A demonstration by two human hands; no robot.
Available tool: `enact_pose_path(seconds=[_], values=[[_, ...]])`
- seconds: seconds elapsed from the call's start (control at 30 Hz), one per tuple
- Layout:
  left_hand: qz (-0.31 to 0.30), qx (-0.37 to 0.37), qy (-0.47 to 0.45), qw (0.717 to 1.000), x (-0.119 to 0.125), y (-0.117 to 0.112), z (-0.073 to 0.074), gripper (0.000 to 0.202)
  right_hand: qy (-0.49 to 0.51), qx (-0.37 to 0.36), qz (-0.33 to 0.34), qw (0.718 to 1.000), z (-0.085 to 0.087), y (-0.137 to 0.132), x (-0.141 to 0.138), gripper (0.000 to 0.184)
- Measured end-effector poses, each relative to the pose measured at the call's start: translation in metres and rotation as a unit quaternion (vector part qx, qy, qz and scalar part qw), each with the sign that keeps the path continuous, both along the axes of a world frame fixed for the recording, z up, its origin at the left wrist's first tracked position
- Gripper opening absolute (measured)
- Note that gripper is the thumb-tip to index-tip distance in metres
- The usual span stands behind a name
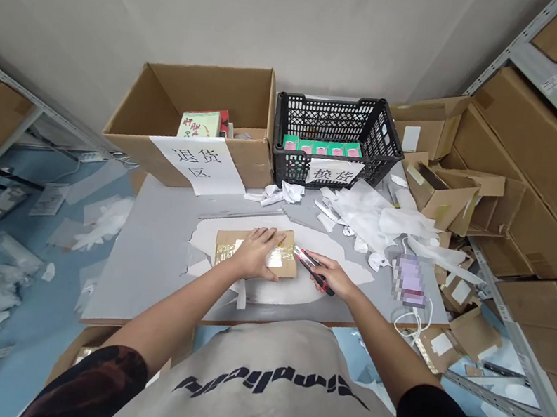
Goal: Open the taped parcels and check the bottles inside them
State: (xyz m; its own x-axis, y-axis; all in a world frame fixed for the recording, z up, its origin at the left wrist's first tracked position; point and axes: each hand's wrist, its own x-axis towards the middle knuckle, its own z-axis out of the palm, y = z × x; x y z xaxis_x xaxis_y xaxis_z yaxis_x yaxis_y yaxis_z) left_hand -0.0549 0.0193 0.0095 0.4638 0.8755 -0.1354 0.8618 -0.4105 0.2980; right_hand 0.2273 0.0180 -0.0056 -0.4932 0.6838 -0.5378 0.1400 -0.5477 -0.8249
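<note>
Around the work spot, the gray table point(154, 252) is fairly crowded. Along its back edge stand a large cardboard box point(253, 105), holding a few printed packs point(199, 124) and with a paper sign point(200, 163) hanging on its front, and, just beside it, a black plastic crate point(345, 109) with a row of green and pink packs inside and another sign point(335, 173) on its front. Crumpled white paper point(374, 214) is strewn over the right back part, with smaller scraps point(284, 194) before the crate. Near the right edge lies a purple thing point(410, 279), blurred over, with a white cable point(416, 324). Cartons point(547, 164) pile up past that side, and more litter covers the blue floor point(48, 291) to the left. Front and middle, the parcel point(291, 260), a small brown box with shiny tape, lies on a pale, ragged-edged sheet point(330, 249). Reaching forward, the left hand point(259, 254) rests palm down across it, fingers pointing away and thumb apart; whether it squeezes the sides, I cannot tell. Angled in from the right, the right hand point(334, 278) is closed around a red and black cutter point(312, 267), whose tip points up and left, close to the parcel's right end.
</note>
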Motion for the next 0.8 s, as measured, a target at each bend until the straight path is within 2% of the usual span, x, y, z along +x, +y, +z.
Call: enact_pose_path(seconds=[0.27, 0.5, 0.6, 0.67, 0.73, 0.8], values=[[-0.019, 0.001, -0.002, 1.0, -0.001, 0.002, 0.001, 0.123, -0.009, -0.009, 0.068, 0.998, 0.017, 0.018, 0.01, 0.064], [-0.004, -0.015, -0.011, 1.0, 0.0, 0.004, 0.003, 0.115, -0.018, -0.053, 0.131, 0.99, 0.019, 0.0, 0.014, 0.062], [-0.017, -0.016, -0.001, 1.0, -0.001, 0.004, 0.001, 0.121, -0.021, -0.047, 0.094, 0.994, 0.019, -0.008, 0.026, 0.063], [-0.032, -0.009, 0.004, 0.999, -0.001, 0.001, -0.004, 0.126, -0.033, -0.034, 0.046, 0.998, 0.018, -0.01, 0.032, 0.065], [-0.039, 0.009, -0.002, 0.999, 0.0, -0.004, -0.01, 0.127, -0.037, -0.006, -0.013, 0.999, 0.016, -0.009, 0.028, 0.068], [-0.036, 0.028, -0.013, 0.999, 0.003, -0.009, -0.016, 0.126, -0.031, 0.037, -0.053, 0.997, 0.012, -0.008, 0.011, 0.068]])
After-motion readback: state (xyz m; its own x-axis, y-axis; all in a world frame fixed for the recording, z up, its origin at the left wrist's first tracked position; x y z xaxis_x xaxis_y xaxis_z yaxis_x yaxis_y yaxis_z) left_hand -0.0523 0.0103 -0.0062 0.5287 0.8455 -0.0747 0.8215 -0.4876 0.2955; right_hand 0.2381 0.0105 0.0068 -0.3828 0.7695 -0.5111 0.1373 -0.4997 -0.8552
